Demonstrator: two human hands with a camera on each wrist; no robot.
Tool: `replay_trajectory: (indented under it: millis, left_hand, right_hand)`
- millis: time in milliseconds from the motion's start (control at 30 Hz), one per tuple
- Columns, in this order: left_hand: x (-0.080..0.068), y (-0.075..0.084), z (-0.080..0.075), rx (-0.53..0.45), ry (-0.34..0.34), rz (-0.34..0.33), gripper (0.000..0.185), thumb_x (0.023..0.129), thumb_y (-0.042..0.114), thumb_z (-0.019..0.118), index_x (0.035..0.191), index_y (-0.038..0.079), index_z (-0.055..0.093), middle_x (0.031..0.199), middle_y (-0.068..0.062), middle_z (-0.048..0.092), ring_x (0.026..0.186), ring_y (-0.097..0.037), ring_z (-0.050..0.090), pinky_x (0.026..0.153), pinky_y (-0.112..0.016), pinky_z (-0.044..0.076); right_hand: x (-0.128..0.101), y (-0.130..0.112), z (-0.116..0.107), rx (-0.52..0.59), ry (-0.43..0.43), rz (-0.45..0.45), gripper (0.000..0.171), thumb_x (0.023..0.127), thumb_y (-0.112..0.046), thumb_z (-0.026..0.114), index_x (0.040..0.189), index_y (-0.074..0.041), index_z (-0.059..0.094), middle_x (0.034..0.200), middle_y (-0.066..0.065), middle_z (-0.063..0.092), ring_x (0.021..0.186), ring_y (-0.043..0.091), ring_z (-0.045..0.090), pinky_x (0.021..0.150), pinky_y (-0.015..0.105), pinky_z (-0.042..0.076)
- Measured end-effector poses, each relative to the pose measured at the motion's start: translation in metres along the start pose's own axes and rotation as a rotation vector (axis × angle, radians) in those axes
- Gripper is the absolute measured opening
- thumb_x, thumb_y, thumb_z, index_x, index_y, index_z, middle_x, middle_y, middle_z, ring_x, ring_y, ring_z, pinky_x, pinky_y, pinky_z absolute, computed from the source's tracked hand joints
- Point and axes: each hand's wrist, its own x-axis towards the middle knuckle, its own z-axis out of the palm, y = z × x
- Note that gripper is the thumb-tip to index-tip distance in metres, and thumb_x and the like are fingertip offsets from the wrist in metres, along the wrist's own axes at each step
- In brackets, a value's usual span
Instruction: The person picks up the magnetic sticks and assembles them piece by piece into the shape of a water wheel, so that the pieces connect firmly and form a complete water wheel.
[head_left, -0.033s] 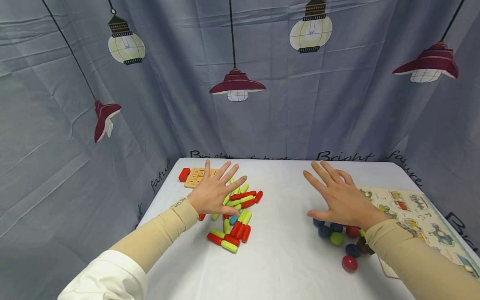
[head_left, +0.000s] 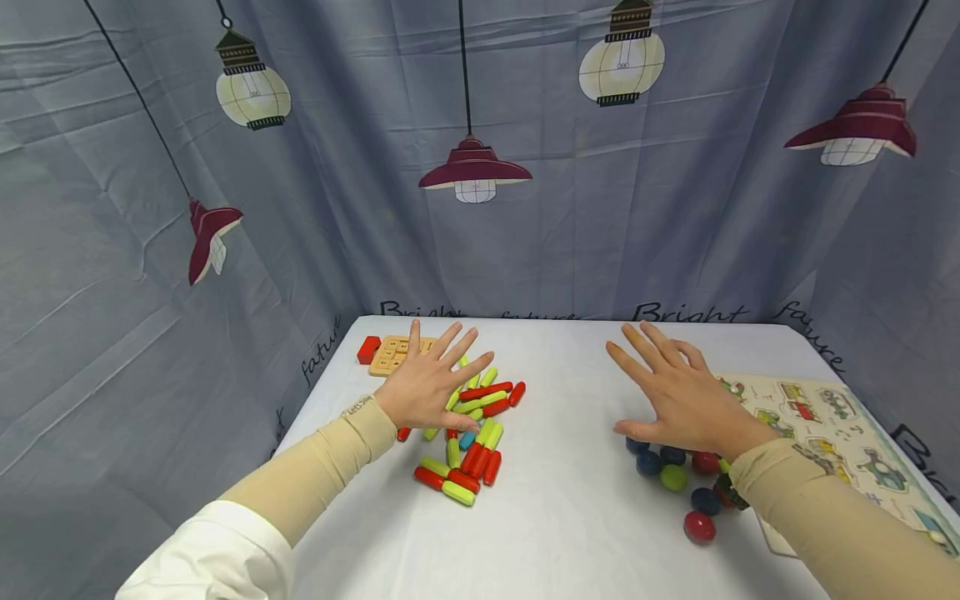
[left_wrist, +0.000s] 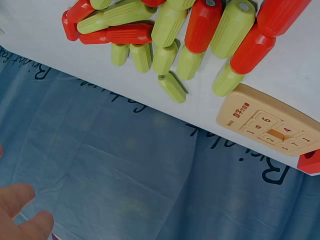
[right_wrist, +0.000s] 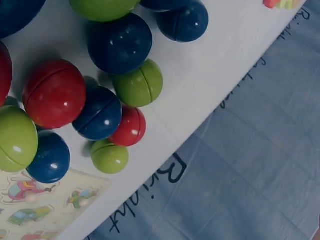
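Observation:
My left hand (head_left: 431, 383) is held above the left of the table, fingers spread, holding nothing. Beneath and beside it lie several short red and yellow-green ribbed rods (head_left: 483, 450), with one blue piece (head_left: 467, 441) among them. The left wrist view shows grey discs on some ends of the rods (left_wrist: 202, 25) and a few fingertips (left_wrist: 37, 225) at lower left. Over the right side, my right hand (head_left: 678, 400) also has spread fingers and holds nothing. Near and below it are glossy red, blue and green balls (head_left: 673, 477), some hidden by the hand and sleeve; grooves show on several balls (right_wrist: 55, 93).
A wooden sliding number puzzle (head_left: 386, 358) lies at the far left, partly behind my left fingers, beside a red block (head_left: 368, 350). A picture board (head_left: 885, 433) with printed vehicles lies at the right edge under my right forearm. A grey-blue lamp-print curtain (head_left: 555, 242) surrounds the white table (head_left: 562, 500).

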Motion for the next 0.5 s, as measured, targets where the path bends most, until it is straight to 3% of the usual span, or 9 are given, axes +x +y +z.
replay_trajectory:
  millis: [233, 400, 500]
  left_hand:
    - [-0.001, 0.003, 0.000, 0.004, -0.008, 0.001, 0.106, 0.081, 0.094, 0.041, 0.165, 0.035, 0.018, 0.174, -0.009, 0.008, 0.160, -0.036, 0.009, 0.109, -0.085, -0.002]
    - [-0.004, 0.006, 0.001, 0.018, -0.010, -0.008, 0.106, 0.080, 0.095, 0.039, 0.165, 0.035, 0.018, 0.174, -0.008, 0.007, 0.160, -0.035, 0.009, 0.109, -0.085, 0.000]
    - [-0.007, 0.009, 0.001, 0.024, 0.001, -0.013, 0.105, 0.080, 0.094, 0.040, 0.165, 0.035, 0.019, 0.174, -0.008, 0.010, 0.160, -0.036, 0.011, 0.110, -0.085, 0.006]
  right_hand:
    - [-0.004, -0.002, 0.002, -0.002, 0.002, 0.008, 0.110, 0.079, -0.076, 0.069, 0.165, -0.022, 0.026, 0.173, 0.012, 0.014, 0.159, 0.035, 0.009, 0.115, 0.062, 0.023]
    - [-0.007, -0.002, 0.004, -0.004, 0.028, -0.008, 0.110, 0.078, -0.075, 0.070, 0.164, -0.021, 0.028, 0.171, 0.014, 0.018, 0.158, 0.038, 0.014, 0.113, 0.063, 0.025]
    - [-0.011, -0.002, 0.006, 0.011, 0.029, -0.005, 0.110, 0.079, -0.075, 0.070, 0.164, -0.021, 0.028, 0.171, 0.014, 0.019, 0.153, 0.040, 0.025, 0.109, 0.064, 0.029]
